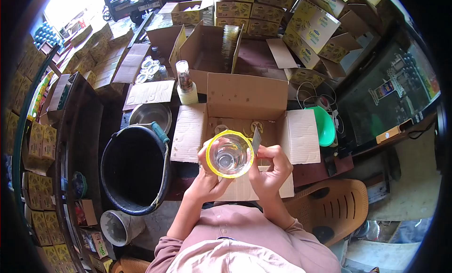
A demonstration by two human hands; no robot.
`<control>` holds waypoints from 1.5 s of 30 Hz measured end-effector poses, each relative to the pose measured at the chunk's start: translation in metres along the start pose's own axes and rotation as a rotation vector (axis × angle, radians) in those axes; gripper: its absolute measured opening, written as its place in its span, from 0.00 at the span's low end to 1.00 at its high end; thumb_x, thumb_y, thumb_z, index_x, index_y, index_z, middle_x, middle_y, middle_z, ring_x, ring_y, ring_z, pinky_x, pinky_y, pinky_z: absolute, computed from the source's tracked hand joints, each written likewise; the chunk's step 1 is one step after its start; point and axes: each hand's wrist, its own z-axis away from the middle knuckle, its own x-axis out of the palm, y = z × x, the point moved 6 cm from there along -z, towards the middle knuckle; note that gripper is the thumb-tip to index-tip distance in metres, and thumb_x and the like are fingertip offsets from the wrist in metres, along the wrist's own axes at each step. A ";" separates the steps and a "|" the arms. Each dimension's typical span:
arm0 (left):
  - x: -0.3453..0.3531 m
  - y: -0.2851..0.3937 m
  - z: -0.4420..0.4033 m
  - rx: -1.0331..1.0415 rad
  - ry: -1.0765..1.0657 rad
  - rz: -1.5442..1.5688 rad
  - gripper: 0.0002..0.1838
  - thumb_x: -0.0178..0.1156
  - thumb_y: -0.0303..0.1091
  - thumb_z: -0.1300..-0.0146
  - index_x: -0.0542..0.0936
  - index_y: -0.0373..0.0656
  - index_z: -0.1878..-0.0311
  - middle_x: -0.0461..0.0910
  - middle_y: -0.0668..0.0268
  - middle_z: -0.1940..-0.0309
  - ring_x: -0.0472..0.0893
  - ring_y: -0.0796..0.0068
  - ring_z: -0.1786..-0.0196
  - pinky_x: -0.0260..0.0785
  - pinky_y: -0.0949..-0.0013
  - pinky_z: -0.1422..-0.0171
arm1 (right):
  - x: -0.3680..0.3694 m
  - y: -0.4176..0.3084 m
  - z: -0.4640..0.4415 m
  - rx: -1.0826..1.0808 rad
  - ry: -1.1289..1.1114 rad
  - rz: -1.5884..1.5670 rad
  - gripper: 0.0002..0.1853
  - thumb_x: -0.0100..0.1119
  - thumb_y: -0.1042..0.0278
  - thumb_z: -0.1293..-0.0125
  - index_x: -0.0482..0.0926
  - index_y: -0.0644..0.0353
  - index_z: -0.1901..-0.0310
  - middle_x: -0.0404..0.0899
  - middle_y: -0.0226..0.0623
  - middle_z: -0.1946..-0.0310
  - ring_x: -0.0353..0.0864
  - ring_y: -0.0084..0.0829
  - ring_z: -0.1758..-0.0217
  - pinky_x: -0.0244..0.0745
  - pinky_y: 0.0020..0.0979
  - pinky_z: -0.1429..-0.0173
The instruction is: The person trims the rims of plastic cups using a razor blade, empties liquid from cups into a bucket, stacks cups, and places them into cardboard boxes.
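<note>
A clear cup with a yellow rim (230,154) is held up over an open cardboard box (247,96), its mouth facing the camera. My left hand (205,179) wraps round the cup's left side. On the right, my right hand (270,171) pinches a small thin grey blade-like piece (256,140) against the yellow rim. Scraps of yellow material lie in the box behind the cup.
At the left stands a large black bucket (134,169), with a metal bowl (150,116) behind it. Stacked cups (230,42) stand in a back box. A green basin (324,127) and an orange chair (339,207) are at the right.
</note>
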 end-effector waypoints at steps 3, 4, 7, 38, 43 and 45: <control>0.004 -0.005 -0.002 -0.085 0.018 0.157 0.44 0.61 0.27 0.50 0.41 0.44 0.37 0.55 0.49 0.43 0.61 0.58 0.39 0.53 0.57 0.36 | -0.004 0.001 -0.002 0.010 -0.016 -0.007 0.09 0.64 0.82 0.55 0.73 0.64 0.73 0.74 0.33 0.79 0.75 0.19 0.77 0.70 0.18 0.73; 0.005 -0.003 -0.004 -0.074 0.042 0.200 0.44 0.61 0.25 0.50 0.41 0.44 0.37 0.55 0.50 0.43 0.62 0.59 0.39 0.55 0.58 0.37 | -0.005 0.000 -0.001 0.002 -0.018 -0.011 0.09 0.64 0.82 0.55 0.73 0.63 0.73 0.74 0.33 0.79 0.75 0.19 0.77 0.68 0.18 0.74; 0.004 -0.003 -0.006 -0.046 0.088 0.206 0.43 0.59 0.21 0.50 0.42 0.44 0.37 0.55 0.50 0.43 0.62 0.60 0.40 0.59 0.61 0.39 | -0.009 -0.014 0.001 -0.068 -0.010 0.010 0.10 0.64 0.82 0.56 0.73 0.63 0.73 0.73 0.32 0.80 0.73 0.20 0.79 0.65 0.19 0.78; 0.000 0.002 -0.004 -0.024 0.006 0.025 0.45 0.62 0.24 0.53 0.44 0.40 0.37 0.56 0.50 0.43 0.63 0.58 0.40 0.57 0.60 0.39 | -0.002 -0.005 -0.003 -0.023 -0.019 -0.038 0.09 0.63 0.83 0.56 0.75 0.64 0.72 0.75 0.35 0.79 0.77 0.23 0.78 0.69 0.20 0.74; 0.001 -0.008 -0.003 -0.089 0.041 0.281 0.42 0.61 0.23 0.51 0.44 0.43 0.38 0.56 0.49 0.44 0.63 0.59 0.40 0.58 0.61 0.39 | -0.003 0.003 -0.004 0.062 -0.028 -0.098 0.09 0.64 0.83 0.56 0.75 0.64 0.73 0.75 0.34 0.79 0.76 0.21 0.77 0.69 0.20 0.73; 0.000 -0.009 -0.004 -0.089 0.061 0.279 0.42 0.60 0.22 0.50 0.43 0.44 0.38 0.56 0.50 0.44 0.64 0.60 0.41 0.59 0.61 0.40 | -0.004 0.001 -0.001 0.080 -0.040 -0.119 0.10 0.64 0.84 0.56 0.72 0.64 0.73 0.72 0.32 0.78 0.71 0.18 0.76 0.67 0.19 0.72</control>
